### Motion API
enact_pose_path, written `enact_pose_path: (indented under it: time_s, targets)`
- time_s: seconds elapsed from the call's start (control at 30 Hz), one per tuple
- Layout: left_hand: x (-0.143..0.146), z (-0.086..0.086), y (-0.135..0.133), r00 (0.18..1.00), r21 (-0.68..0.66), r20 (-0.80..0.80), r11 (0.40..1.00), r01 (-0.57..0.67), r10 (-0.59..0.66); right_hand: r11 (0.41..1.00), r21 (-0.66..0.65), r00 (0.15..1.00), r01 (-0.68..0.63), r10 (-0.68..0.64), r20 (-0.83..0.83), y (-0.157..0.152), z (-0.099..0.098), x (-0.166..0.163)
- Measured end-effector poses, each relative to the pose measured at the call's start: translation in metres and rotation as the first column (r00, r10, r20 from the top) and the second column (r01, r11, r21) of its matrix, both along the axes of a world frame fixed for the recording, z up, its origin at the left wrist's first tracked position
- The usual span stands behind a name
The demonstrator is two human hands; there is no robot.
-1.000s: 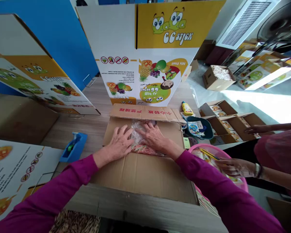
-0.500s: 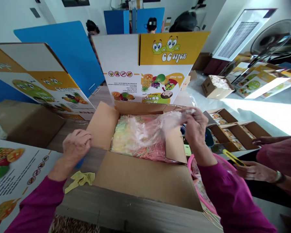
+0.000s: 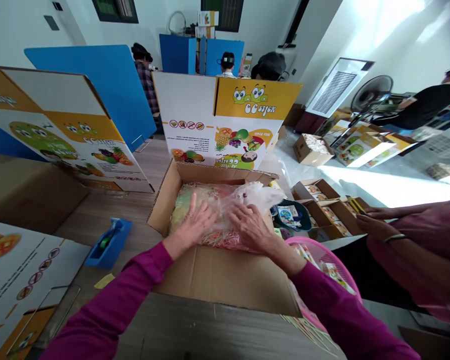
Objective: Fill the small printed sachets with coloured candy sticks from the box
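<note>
An open cardboard box (image 3: 225, 275) lies in front of me with its near flap folded down. It holds a clear plastic bag (image 3: 225, 192) of thin yellow-green and pink strands; the loose top of the bag bunches up at the right. My left hand (image 3: 195, 220) rests flat on the left part of the bag, fingers spread. On the right part, my right hand (image 3: 250, 226) presses down with its fingers apart and slightly bent, touching the crumpled plastic. The palms' undersides are hidden.
Left of the box are a blue tape dispenser (image 3: 108, 243) and a yellow scrap (image 3: 104, 281). Printed cartons (image 3: 243, 105) stand behind and left. On the right are a pink basket (image 3: 350, 265), a dark tub (image 3: 302, 220) and a person holding a yellow cutter (image 3: 354, 205).
My left hand has moved from the box's left flap onto the bag. My right hand has lowered the lifted plastic and lies on it. The view has shifted; the person's cutter has moved up.
</note>
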State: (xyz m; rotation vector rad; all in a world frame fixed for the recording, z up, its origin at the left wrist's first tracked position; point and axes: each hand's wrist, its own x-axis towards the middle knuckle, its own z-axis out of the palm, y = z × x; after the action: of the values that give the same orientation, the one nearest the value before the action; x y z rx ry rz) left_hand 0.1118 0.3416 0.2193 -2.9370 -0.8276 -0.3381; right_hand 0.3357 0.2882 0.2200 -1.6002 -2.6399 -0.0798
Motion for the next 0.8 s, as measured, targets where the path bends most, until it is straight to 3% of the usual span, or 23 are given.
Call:
enact_pose_path:
  time_s: [0.1,0.2,0.27,0.37,0.4,0.47,0.57,0.63,0.67,0.7,0.73,0.8]
  targets:
    - [-0.025,-0.009,0.02,0.999,0.025,0.013,0.998,-0.051,0.05,0.989,-0.092,0.978,0.115,-0.097,0.183,0.016,0.005,0.005]
    - [-0.058,0.009,0.029,0.993,0.105,-0.073,0.991,-0.082,0.09,0.984,-0.178,0.973,0.021,0.021,0.229,0.016,0.032,0.012]
    - [-0.072,0.03,0.021,0.995,0.114,-0.083,0.992,-0.053,0.062,0.978,-0.162,0.984,-0.135,0.151,0.092,0.003,0.065,0.013]
    - [-0.064,0.057,-0.007,0.991,0.096,0.044,0.988,0.123,-0.128,0.945,0.034,0.909,-0.326,0.323,-0.262,-0.03,0.122,0.007]
    - [-0.056,0.062,-0.017,0.978,0.089,0.079,0.979,0.185,-0.193,0.927,0.047,0.872,-0.371,0.366,-0.327,-0.042,0.137,0.002]
    - [-0.038,0.066,-0.03,0.951,0.043,0.126,0.959,0.279,-0.282,0.87,-0.067,0.815,-0.489,0.428,-0.39,-0.066,0.156,-0.012]
    - [-0.033,0.06,-0.04,0.906,-0.1,0.067,0.901,0.422,-0.417,0.676,-0.381,0.759,-0.63,0.434,-0.485,-0.097,0.147,-0.03]
    - [-0.052,0.05,-0.05,0.859,-0.185,-0.013,0.846,0.5,-0.511,0.518,-0.527,0.731,-0.674,0.364,-0.577,-0.112,0.124,-0.029]
    - [-0.066,0.045,-0.058,0.845,-0.204,-0.036,0.831,0.517,-0.534,0.481,-0.556,0.725,-0.678,0.309,-0.616,-0.117,0.111,-0.024]
    - [-0.08,0.04,-0.068,0.848,-0.209,-0.049,0.836,0.508,-0.528,0.5,-0.564,0.729,-0.658,0.233,-0.644,-0.12,0.097,-0.019]
    - [-0.094,0.035,-0.079,0.855,-0.201,-0.064,0.846,0.494,-0.515,0.562,-0.557,0.737,-0.611,0.147,-0.66,-0.121,0.085,-0.013]
    - [-0.114,0.028,-0.099,0.886,-0.154,-0.095,0.886,0.436,-0.453,0.731,-0.506,0.747,-0.458,0.008,-0.665,-0.116,0.064,-0.005]
